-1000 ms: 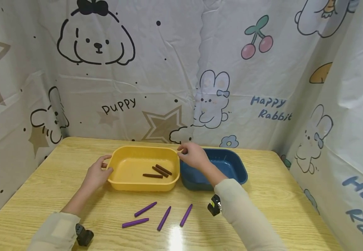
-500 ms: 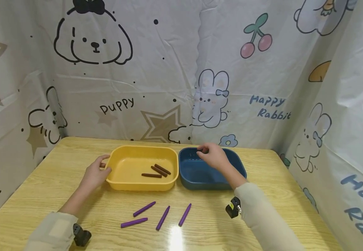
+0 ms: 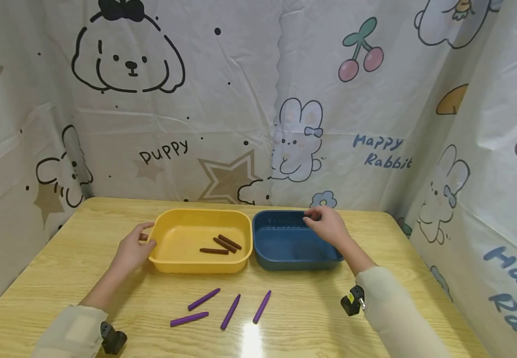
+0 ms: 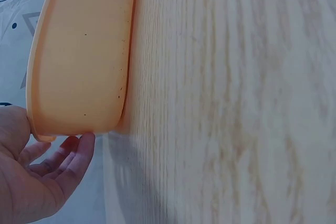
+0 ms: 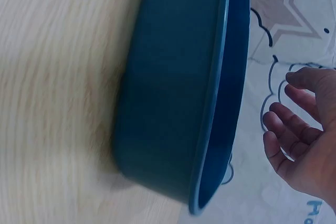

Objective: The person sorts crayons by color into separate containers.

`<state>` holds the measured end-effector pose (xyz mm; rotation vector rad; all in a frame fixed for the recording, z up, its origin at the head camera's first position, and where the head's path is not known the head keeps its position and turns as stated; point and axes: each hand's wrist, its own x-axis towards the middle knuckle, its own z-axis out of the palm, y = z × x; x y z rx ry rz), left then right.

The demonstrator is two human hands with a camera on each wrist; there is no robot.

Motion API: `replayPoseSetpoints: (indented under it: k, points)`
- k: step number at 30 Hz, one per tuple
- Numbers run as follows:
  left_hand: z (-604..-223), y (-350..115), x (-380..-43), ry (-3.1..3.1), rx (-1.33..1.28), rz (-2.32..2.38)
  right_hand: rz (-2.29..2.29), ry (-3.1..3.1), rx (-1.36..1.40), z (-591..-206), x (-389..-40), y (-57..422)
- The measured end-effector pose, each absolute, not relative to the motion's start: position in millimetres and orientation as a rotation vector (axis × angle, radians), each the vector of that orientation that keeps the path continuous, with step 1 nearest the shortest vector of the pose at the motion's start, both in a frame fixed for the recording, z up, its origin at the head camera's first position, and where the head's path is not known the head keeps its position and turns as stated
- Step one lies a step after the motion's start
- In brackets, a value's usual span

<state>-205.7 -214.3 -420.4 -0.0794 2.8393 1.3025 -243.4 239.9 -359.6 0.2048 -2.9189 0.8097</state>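
My left hand (image 3: 134, 248) grips the left end of a yellow plastic basin (image 3: 200, 267). In the left wrist view the fingers (image 4: 79, 163) press the outside wall just under the rim, and the thumb is partly hidden by that rim. Three brown crayons (image 3: 214, 251) lie inside the basin, toward its right side. Over the back right of a blue plastic basin (image 3: 296, 265), my right hand (image 3: 330, 227) hovers with loosely curled fingers. The right wrist view shows nothing held, with the fingers (image 5: 289, 124) apart from the blue rim.
The two basins stand side by side at the back of the wooden table (image 3: 120, 318). Several purple crayons (image 3: 230, 312) lie loose in front of the yellow basin. A patterned curtain (image 3: 240, 89) hangs behind the table and along its sides.
My right hand has moved right, from the place where the two rims meet to over the right side of the blue basin. The left hand stays on the yellow basin.
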Motion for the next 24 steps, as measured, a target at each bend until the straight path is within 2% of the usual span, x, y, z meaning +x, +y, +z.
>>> replayPoseSetpoints:
  k: [14, 24]
  points:
    - [-422, -219, -199, 2.864, -0.007, 1.359, 0.738, -2.884, 0.083, -363, -237, 286]
    - [-411, -224, -189, 3.036, 0.049, 1.326, 0.77, -2.922, -0.089, -371, -230, 302]
